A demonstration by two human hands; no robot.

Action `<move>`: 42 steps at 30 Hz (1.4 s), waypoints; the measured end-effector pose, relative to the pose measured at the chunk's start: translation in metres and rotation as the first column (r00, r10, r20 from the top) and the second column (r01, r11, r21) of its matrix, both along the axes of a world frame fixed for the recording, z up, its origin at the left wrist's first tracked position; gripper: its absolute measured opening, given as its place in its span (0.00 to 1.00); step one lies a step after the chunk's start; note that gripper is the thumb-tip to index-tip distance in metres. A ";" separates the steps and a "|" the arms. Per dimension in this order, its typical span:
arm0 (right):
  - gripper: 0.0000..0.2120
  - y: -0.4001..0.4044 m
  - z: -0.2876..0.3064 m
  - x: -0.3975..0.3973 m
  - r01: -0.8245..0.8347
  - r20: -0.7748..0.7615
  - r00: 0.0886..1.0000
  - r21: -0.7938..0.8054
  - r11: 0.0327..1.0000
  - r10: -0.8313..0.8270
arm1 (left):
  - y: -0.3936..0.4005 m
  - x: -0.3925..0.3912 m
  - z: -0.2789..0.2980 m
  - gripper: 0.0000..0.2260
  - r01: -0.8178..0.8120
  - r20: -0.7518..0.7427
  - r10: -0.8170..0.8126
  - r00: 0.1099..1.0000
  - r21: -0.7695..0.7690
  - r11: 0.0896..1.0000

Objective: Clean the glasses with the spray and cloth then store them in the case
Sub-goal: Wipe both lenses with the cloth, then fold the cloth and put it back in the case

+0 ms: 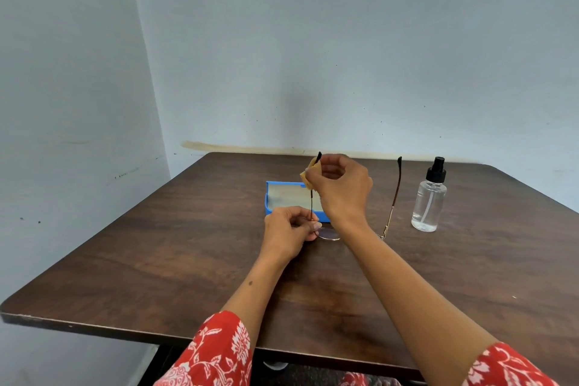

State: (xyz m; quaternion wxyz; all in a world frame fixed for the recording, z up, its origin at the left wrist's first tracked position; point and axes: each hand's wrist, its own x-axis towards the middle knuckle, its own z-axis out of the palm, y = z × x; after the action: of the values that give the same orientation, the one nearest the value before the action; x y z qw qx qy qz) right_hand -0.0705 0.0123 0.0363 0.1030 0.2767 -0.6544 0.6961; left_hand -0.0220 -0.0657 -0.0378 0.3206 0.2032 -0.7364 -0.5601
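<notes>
I see the glasses (329, 233) held just above the dark, wood-grained table (156, 260), near its middle. They are thin-wired, with clear rounded lenses and slim brown arms ending in black tips. Both arms are unfolded and point away from me toward the wall; the front runs left to right.

My left hand (289, 233) has its fingers curled, pinching the frame at the left hinge. My right hand (340, 186) is curled too, pinching a small, soft yellow cloth (308, 175) around the upper part of the left arm, whose black tip sticks out above the cloth.

Behind my hands lies the open case (275, 197), a blue rectangular box with a pale lining. To the right stands the spray bottle (429, 197), clear plastic, cylindrical, upright, with a black pump.
</notes>
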 end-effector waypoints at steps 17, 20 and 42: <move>0.02 0.100 0.013 -0.017 0.094 0.021 0.995 0.040 0.995 -0.095 | -0.001 0.000 0.001 0.07 -0.003 -0.001 0.003 1.000 0.038 0.999; 0.03 0.126 -0.011 -0.027 0.157 0.090 0.979 0.235 0.959 -0.182 | 0.000 0.001 0.001 0.07 0.001 -0.017 0.000 1.000 0.043 0.999; 0.04 0.157 -0.032 -0.064 0.050 0.282 0.949 0.313 0.948 -0.143 | 0.060 -0.021 0.007 0.03 0.129 0.134 -0.106 0.985 -0.178 0.976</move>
State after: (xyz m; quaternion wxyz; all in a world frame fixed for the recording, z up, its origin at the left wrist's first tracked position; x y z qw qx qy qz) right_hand -0.1345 0.1693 0.0046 -0.0071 0.1473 -0.7740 0.6158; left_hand -0.0434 -0.0058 -0.0312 0.2581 0.1625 -0.8145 -0.4935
